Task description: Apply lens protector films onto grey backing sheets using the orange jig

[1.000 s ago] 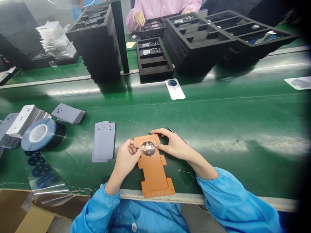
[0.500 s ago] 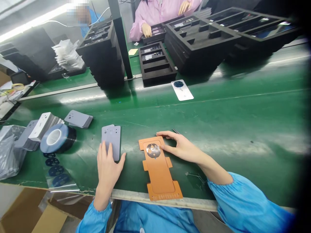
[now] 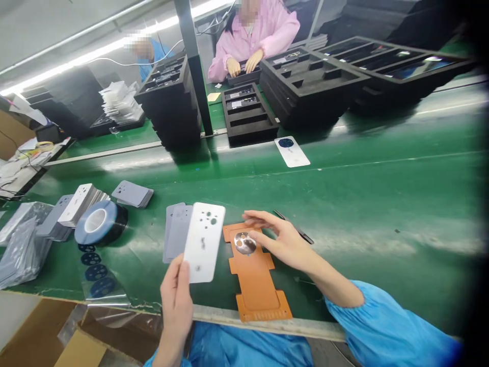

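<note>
My left hand (image 3: 179, 295) pinches the lower left edge of a white panel (image 3: 205, 244), which is tilted up and shows several round holes near its top. Behind it, two grey panels (image 3: 175, 232) lie overlapping on the green table. The orange fixture (image 3: 257, 285) rests flat in front of me, with a shiny round piece (image 3: 245, 243) at its upper end. Over the fixture's upper right corner is my right hand (image 3: 280, 237), its fingers apart and holding nothing. Black tweezers (image 3: 296, 228) lie just beyond that hand.
At left are a blue tape roll (image 3: 95, 221), white panels (image 3: 78, 204), grey panels (image 3: 133, 193) and plastic bags (image 3: 26, 255). A white panel with a dark disc (image 3: 296, 155) lies farther back, before black trays (image 3: 250, 120). A person in pink (image 3: 260, 35) works opposite.
My left hand has lifted a white panel from the grey panels and turned it into view. My right hand stays by the fixture's top. The whole view has shifted slightly.
</note>
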